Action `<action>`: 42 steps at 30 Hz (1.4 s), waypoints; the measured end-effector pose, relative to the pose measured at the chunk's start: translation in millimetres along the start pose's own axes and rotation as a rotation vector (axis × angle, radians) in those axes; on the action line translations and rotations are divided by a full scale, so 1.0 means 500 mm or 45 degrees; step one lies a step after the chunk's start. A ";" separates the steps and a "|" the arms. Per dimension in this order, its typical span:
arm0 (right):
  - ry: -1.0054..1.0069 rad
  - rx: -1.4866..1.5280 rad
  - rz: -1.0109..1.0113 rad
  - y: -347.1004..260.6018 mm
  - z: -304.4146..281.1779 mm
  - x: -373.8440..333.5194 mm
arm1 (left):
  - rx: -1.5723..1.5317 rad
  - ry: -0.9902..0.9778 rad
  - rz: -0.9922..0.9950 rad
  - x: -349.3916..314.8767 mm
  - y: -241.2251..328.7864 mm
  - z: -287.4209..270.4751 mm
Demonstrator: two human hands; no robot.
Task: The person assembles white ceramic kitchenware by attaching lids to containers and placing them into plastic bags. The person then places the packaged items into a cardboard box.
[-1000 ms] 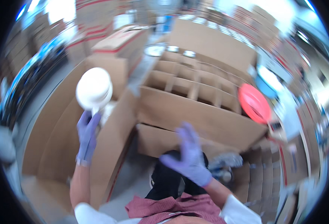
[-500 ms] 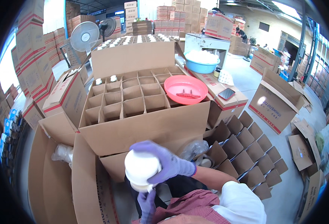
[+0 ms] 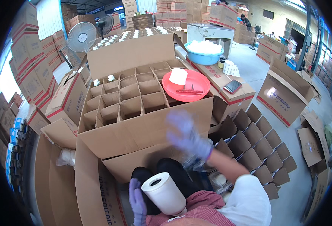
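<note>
On my lap leans a white cylindrical canister (image 3: 169, 196), its round top with a dark central opening tilted up. Beside its left side, my left hand (image 3: 137, 201), in a purple glove, has its fingers stretched out and holds nothing. My right hand (image 3: 186, 133), gloved alike and smeared by motion, is over the near carton flap with its fingers apart. A white cup-shaped piece (image 3: 178, 76) sits in the pink-red basin (image 3: 204, 88) along with a red-handled hand tool (image 3: 189, 91). That basin rests on the right part of a divided carton (image 3: 143, 130).
Two white-capped items stand in the carton's left cells. Cardboard dividers (image 3: 262, 148) lie at right, next to clear plastic bags. A blue basin (image 3: 204, 58) of white pieces and a phone (image 3: 232, 86) rest on a closed carton. An open carton (image 3: 53, 177) stands at left.
The white cup-shaped piece has come off the canister and is now in the red basin. My right hand has moved away, up and right. My left hand has opened beside the canister.
</note>
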State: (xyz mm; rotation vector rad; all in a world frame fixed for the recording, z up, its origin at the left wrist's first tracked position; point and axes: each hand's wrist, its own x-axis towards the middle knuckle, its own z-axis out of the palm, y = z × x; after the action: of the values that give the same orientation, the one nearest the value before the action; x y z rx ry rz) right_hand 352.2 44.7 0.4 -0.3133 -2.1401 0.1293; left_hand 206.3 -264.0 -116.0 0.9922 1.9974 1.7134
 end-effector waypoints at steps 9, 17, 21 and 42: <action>-0.179 0.706 0.158 -0.215 0.079 -0.175 | -0.637 -0.078 -0.149 0.131 0.052 0.096; -0.377 0.721 0.780 -0.039 0.062 -0.335 | -1.422 -0.399 -0.110 0.088 -0.066 -0.015; -0.582 1.122 0.105 -0.129 0.037 -0.199 | -0.284 -0.528 -0.111 0.102 0.047 0.037; -0.396 0.860 0.228 -0.179 0.080 -0.039 | -0.739 -0.653 -0.116 0.190 0.088 0.011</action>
State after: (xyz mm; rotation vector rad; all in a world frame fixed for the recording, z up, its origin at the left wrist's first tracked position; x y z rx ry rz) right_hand 313.7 -45.4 -18.5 -0.0844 -2.2187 1.0326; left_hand 155.8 -193.6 -57.4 0.9749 1.1181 1.6299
